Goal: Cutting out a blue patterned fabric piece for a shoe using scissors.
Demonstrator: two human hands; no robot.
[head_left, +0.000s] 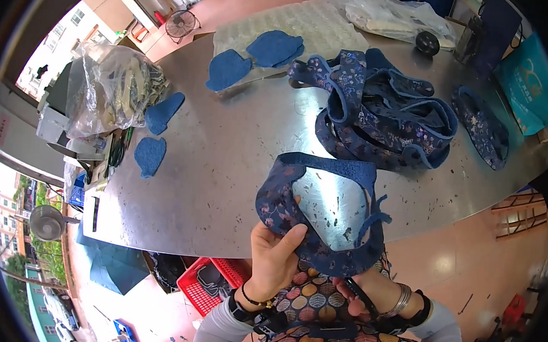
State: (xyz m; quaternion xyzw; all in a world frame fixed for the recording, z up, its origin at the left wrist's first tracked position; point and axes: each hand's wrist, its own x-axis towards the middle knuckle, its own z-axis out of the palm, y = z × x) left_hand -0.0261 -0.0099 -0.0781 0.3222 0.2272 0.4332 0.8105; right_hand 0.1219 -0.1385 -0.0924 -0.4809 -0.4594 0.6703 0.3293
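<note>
Pinching with the left hand (273, 257) one side of a looped blue floral piece (275, 199), held up at the near edge of the worktop (210, 186); gripping with the right hand (372, 284) a partly hidden black tool (359, 294) just below. Near a heap of floral pieces (383, 127) and, farther off, flat blue cutouts (229, 70).

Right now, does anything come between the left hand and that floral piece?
Nothing visible does: the left hand holds the floral piece directly, thumb against it. The right hand, with a black tool, is off to the right.
</note>
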